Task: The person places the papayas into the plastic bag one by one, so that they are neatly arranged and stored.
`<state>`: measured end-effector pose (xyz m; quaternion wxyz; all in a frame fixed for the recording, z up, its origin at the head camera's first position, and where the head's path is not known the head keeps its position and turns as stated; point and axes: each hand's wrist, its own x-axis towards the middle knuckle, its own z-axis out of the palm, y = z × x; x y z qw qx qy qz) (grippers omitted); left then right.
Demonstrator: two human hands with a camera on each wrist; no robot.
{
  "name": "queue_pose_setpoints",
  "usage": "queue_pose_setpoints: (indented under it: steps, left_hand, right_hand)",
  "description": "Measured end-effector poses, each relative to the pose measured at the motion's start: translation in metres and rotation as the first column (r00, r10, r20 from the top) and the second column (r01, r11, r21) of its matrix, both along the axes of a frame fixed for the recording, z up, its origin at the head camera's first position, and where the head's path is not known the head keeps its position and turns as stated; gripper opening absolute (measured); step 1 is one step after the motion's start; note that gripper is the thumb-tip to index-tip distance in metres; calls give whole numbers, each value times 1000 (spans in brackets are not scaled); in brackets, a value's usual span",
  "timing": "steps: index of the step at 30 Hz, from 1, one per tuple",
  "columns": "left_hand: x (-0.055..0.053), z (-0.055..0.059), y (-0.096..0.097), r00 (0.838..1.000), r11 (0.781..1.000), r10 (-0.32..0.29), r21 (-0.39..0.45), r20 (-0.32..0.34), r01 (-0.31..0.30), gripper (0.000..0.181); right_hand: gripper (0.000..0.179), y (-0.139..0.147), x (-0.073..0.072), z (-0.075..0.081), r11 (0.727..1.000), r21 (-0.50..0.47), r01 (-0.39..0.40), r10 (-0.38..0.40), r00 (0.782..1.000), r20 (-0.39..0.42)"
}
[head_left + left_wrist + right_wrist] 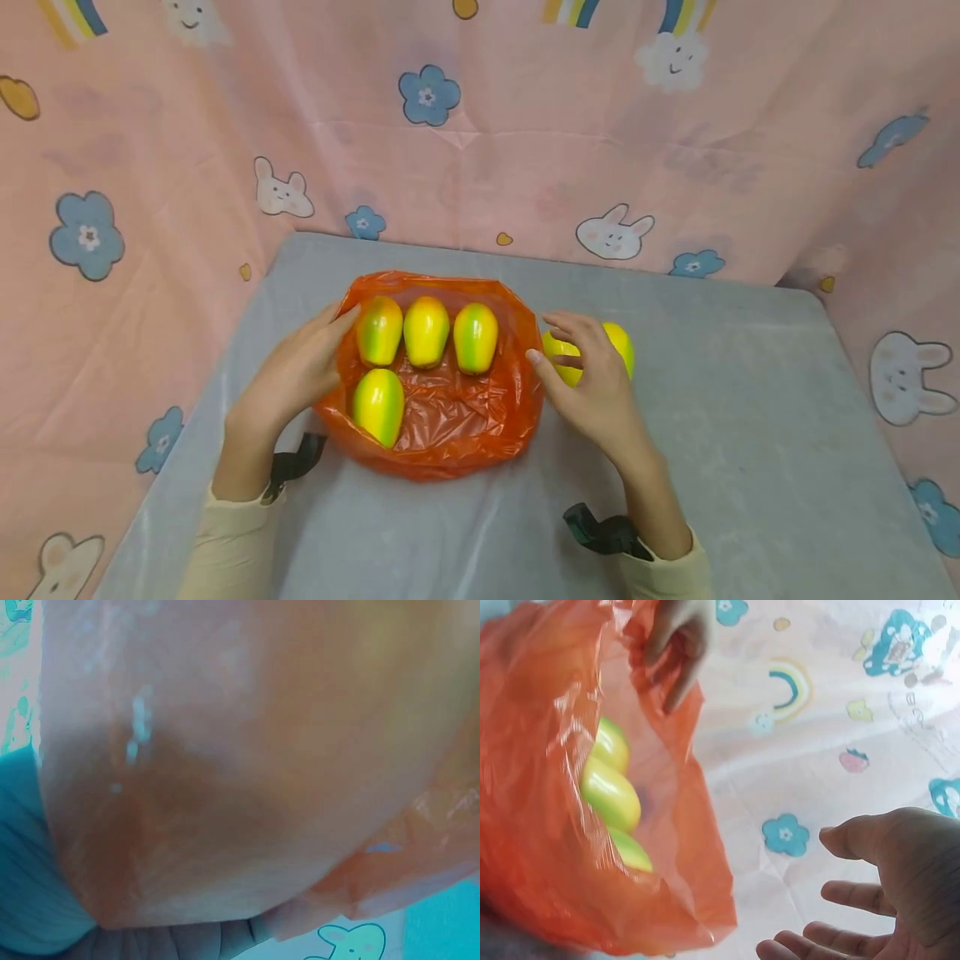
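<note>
An orange plastic bag (pixel 450 421) stands wide with its mouth up, and several shiny yellow-green mangoes (pixel 427 332) lie inside: a row at the back and one at the front left. My left hand (pixel 300 358) grips the bag's left rim; in the left wrist view the orange film covers much of that hand. Just off the right rim is my right hand (pixel 596 387), its fingers spread and loosely bent with nothing held. The right wrist view shows a gap between this hand and the bag. Two more mangoes (pixel 619 340) sit behind the right hand, partly hidden by it.
The grey table (pixel 750 433) extends right of the bag and in front of it. A pink printed cloth (pixel 510 167) hangs along the back and both sides. Dark straps (pixel 607 533) are around both wrists.
</note>
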<state>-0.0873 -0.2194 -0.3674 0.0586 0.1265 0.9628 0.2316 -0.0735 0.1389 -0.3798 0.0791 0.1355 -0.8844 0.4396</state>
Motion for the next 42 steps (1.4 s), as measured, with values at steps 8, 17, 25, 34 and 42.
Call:
queue_pose_setpoints:
  steps: [8, 17, 25, 34, 42]
  left_hand:
    - [0, 1, 0, 1000, 1000, 11, -16, 13, -11, 73]
    - [2, 2, -1, 1000, 1000, 13, -21, 12, -13, 72]
    - [3, 2, 0, 1000, 999, 6, -34, 6, -6, 71]
    - [2, 1, 1, 1000, 1000, -10, -26, 0, 10, 68]
    - [1, 1, 1, 1000, 1000, -1, -22, 8, 1, 70]
  right_hand:
    - [51, 23, -8, -7, 994, 80, 72, -70, 997, -30]
    - [53, 44, -20, -18, 985, 135, 111, -114, 993, 19]
    - [56, 57, -26, -23, 969, 186, 166, -177, 983, 48]
    - [59, 70, -33, -38, 947, 240, 216, -246, 964, 103]
    - [65, 81, -40, -49, 940, 275, 201, -244, 960, 135]
